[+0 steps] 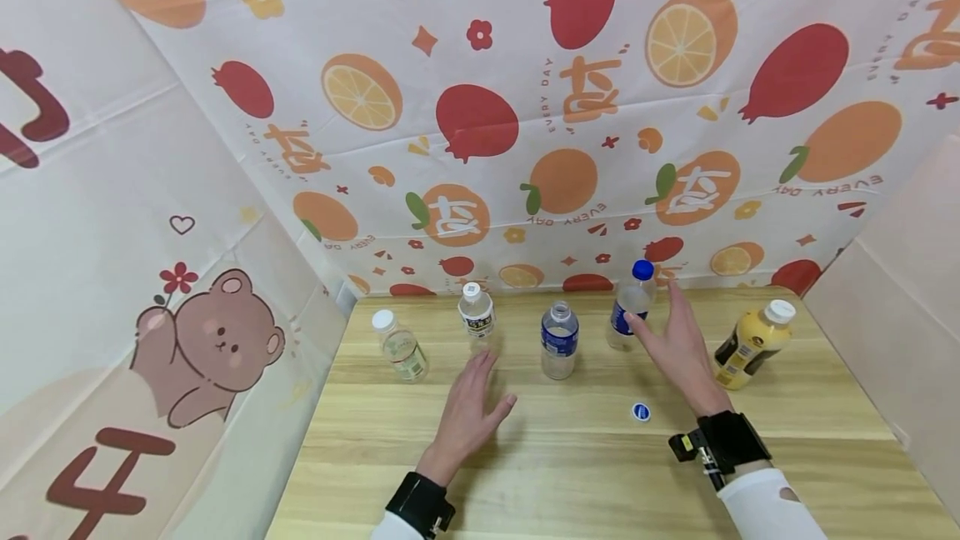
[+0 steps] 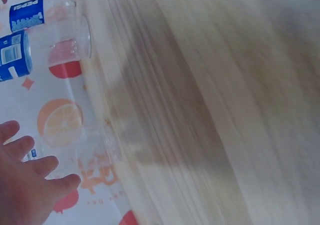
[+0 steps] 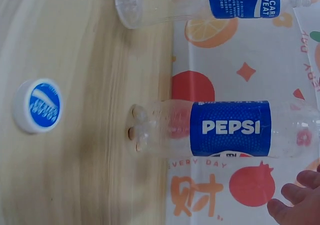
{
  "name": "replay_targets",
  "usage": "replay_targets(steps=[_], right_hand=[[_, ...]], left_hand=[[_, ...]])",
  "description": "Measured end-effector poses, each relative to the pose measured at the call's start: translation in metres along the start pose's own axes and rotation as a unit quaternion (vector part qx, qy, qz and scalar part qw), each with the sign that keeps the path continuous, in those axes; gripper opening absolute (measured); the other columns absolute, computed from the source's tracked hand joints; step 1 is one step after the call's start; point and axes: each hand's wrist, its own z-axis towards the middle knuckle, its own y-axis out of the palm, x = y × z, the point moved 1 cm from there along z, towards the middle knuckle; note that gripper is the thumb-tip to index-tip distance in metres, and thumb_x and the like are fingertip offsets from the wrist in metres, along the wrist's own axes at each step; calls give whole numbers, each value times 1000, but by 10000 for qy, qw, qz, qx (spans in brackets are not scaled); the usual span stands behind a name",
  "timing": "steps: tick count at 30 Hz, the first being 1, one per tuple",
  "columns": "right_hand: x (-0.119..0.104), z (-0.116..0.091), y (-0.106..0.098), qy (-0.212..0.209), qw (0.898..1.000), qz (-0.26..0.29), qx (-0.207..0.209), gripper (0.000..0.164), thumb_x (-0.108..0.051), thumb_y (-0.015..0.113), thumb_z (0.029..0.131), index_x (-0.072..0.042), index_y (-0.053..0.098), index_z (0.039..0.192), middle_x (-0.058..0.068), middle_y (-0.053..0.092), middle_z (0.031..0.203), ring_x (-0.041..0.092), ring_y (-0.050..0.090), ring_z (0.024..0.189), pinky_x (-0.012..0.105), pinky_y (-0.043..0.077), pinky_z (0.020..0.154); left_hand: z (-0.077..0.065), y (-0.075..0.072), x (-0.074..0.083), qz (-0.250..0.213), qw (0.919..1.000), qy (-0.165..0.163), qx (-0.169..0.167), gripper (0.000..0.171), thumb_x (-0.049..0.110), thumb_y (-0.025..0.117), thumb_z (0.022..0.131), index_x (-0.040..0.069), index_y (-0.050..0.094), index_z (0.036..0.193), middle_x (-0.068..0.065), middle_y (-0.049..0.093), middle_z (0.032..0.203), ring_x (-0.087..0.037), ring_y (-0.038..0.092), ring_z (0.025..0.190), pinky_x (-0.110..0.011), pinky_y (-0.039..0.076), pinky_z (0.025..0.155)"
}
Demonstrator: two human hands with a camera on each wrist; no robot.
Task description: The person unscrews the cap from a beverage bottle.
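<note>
Head view: left hand (image 1: 467,417) empty near a white-capped bottle (image 1: 477,317), right hand (image 1: 681,350) fingers spread, beside the blue-capped Pepsi bottle (image 1: 633,298) toward the table's (image 1: 585,473) back; thin plastic likely wants a gentle mid-body grip.

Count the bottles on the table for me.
5: pale-labelled bottle far left, dark-labelled bottle beyond the left hand, uncapped Pocari Sweat bottle in the middle, Pepsi bottle beside the right hand, yellow bottle far right. None seems hidden.
</note>
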Motion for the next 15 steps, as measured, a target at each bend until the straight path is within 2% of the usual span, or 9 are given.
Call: replay_targets(steps=[7,15], right_hand=[[-1,13,4,348,9992,174,43,102,-53,63,99,-1,5,164,34,18,164,54,25,147,73,30,111],[6,23,9,348,9989,281,-124,100,-53,66,97,0,12,163,33,23,163,54,26,147,73,30,111]], left_hand=[[-11,-7,-5,272,9993,-133,195,77,49,67,94,1,46,150,-22,38,161,-40,40,145,-58,37,115],[-22,-8,-11,409,9985,-178,310,76,48,69,93,2,46,149,-20,37,162,-43,40,144,-60,37,115]])
